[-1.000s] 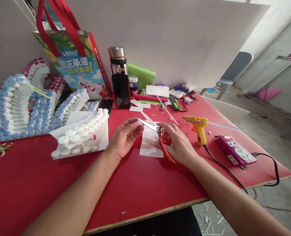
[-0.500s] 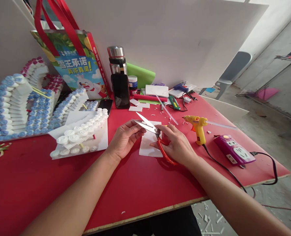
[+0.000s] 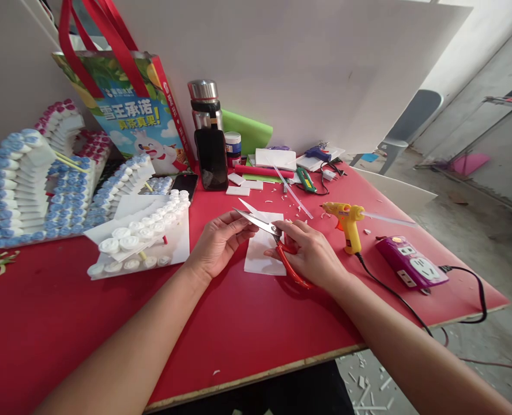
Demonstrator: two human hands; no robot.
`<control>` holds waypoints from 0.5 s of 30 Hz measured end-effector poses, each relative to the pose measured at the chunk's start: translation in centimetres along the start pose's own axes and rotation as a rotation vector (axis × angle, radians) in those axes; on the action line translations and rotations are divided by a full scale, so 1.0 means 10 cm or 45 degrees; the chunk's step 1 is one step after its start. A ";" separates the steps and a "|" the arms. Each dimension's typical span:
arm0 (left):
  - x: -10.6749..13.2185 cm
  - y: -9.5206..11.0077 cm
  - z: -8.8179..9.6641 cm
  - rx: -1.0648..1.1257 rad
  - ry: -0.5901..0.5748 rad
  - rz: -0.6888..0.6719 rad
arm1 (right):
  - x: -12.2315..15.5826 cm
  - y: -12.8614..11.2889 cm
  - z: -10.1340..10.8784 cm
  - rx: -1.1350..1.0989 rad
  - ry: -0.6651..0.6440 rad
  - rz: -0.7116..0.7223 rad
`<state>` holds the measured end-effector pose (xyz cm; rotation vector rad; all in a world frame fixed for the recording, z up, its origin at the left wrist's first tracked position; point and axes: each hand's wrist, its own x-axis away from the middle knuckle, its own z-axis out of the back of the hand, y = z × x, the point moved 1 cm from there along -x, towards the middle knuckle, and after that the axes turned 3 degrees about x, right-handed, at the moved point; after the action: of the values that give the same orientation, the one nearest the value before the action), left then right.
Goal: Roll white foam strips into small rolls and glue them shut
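My right hand (image 3: 314,251) is wrapped round the red handles of a pair of scissors (image 3: 277,231). Their blades are parted a little and point left. Close to the blades, my left hand (image 3: 221,242) is closed, thumb against fingertips; whatever it pinches, if anything, is too small or hidden to make out. Beneath the scissors lie white paper sheets (image 3: 256,262) on the red table (image 3: 247,328). To the left, a white board (image 3: 180,233) carries rows of white rolled rosettes (image 3: 128,242).
Right of my hands are a yellow glue gun (image 3: 350,230) and a purple power strip (image 3: 411,265) with black cords. A phone (image 3: 211,161) leans against a steel flask (image 3: 204,95). Blue-and-white rosette pieces (image 3: 14,190) and a printed bag (image 3: 130,115) stand at left.
The scissor blades look slightly closer together than before. Both hands keep nearly the same place, and the view has shifted very little.
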<state>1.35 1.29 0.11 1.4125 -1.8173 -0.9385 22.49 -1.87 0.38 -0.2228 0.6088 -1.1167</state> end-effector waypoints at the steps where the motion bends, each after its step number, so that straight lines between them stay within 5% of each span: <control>1: 0.00 0.00 0.00 0.001 -0.004 0.000 | 0.00 0.00 0.00 -0.001 -0.003 -0.002; 15: 0.00 0.01 -0.04 0.019 0.032 0.023 | 0.02 0.05 -0.02 0.062 0.082 0.073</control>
<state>1.57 1.22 0.43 1.4091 -1.8190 -0.8957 22.83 -1.78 -0.08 -0.1272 0.6412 -1.0852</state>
